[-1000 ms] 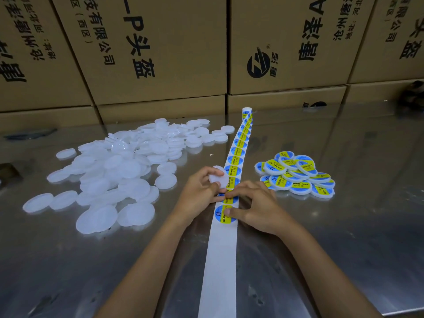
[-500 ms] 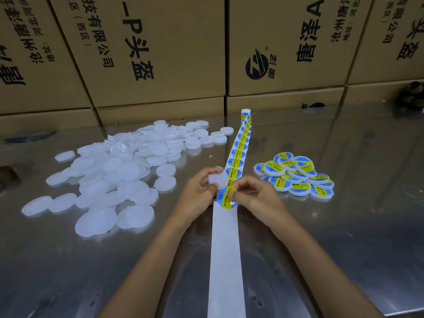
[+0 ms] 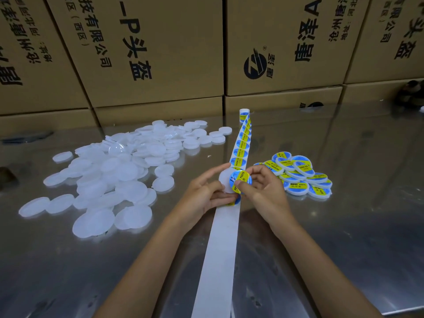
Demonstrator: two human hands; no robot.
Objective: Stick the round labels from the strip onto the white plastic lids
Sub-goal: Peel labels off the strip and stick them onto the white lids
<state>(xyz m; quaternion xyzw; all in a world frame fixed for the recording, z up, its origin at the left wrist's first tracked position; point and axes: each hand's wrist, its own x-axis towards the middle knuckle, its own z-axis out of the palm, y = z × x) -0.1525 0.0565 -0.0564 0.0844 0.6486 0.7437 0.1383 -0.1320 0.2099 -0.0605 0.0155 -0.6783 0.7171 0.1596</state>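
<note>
While the left hand (image 3: 204,191) grips one round white plastic lid (image 3: 224,180), the right hand (image 3: 263,191) pinches one glossy round blue-and-yellow label (image 3: 241,180) above the single long white paper strip (image 3: 220,260).

Single view, head-worn wide-angle camera. Looked forward and down across the steel counter (image 3: 344,226) from its near edge toward stacked cartons (image 3: 160,53) along the far edge. Close range; both forearms entered from the bottom of the frame.

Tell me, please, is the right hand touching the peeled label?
Touching: the head view shows the right hand pinching the label by its edge over the lid.
</note>
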